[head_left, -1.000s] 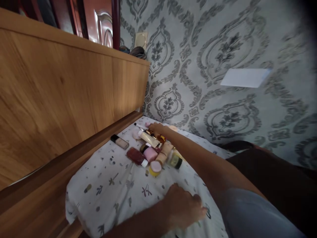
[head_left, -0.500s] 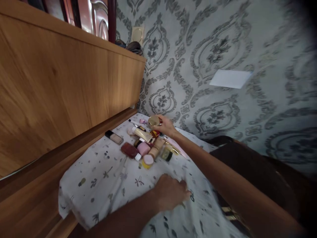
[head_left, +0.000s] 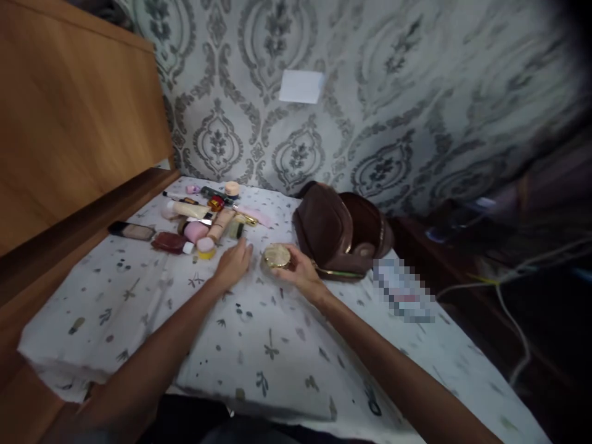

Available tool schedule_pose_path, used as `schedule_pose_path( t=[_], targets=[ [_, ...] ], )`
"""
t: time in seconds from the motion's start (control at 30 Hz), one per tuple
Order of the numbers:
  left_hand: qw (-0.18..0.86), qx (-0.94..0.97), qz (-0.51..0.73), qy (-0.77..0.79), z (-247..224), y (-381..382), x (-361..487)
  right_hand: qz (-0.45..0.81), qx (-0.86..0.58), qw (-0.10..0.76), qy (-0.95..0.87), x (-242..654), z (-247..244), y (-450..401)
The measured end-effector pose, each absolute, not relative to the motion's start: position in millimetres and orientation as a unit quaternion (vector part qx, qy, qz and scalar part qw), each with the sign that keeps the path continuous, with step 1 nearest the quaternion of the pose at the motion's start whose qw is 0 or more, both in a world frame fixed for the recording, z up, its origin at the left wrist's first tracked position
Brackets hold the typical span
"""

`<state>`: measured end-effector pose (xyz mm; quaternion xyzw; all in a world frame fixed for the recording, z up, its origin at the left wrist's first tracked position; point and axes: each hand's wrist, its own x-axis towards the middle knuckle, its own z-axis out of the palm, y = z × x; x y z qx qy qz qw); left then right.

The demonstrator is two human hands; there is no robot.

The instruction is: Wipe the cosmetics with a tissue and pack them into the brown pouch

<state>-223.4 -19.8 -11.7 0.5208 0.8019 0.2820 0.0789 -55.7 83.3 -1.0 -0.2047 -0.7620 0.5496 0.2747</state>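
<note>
My right hand point(head_left: 303, 274) holds a round gold compact point(head_left: 277, 256) by its right side, raised in front of a brown leather bag point(head_left: 321, 231). To its left, my left hand point(head_left: 234, 264) is closed, its fingers curled together, with nothing visible in them. Just beyond that hand lies a group of cosmetics. Among them are a small green jar with a dark lid point(head_left: 236, 230), a beige tube point(head_left: 221, 224), a pink rounded item point(head_left: 196, 230), a yellow-and-pink pot point(head_left: 206, 248) and a dark red bottle with a white cap point(head_left: 169, 242).
A patterned white cloth point(head_left: 272, 345) covers the surface. At the far left lies a foundation bottle with a black cap point(head_left: 134, 231). A wooden panel point(head_left: 78, 105) rises on the left and a patterned wall point(head_left: 259, 123) stands behind. White cables point(head_left: 513, 327) hang on the right.
My right hand has carried the gold compact away from the cosmetics toward the bag. My left hand has moved closer to the cosmetics. The view has swung right, bringing the whole bag into sight.
</note>
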Motion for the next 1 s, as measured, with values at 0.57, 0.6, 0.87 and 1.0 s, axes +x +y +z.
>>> schedule_pose_path(
  t=[0.57, 0.6, 0.87, 1.0],
  targets=[
    [0.084, 0.627, 0.428, 0.645, 19, -39, -197, 0.422, -0.178, 0.276, -0.845, -33, -24, 71],
    [0.08, 0.639, 0.416, 0.642, 20, -39, -197, 0.42, -0.18, 0.28, -0.844, -33, -23, 70],
    [0.016, 0.715, 0.349, 0.605, 20, -46, -190, 0.374, -0.191, 0.359, -0.833, -34, -26, 69],
    [-0.023, 0.742, 0.341, 0.577, 18, -48, -182, 0.322, -0.15, 0.389, -0.85, -35, -28, 70]
  ],
)
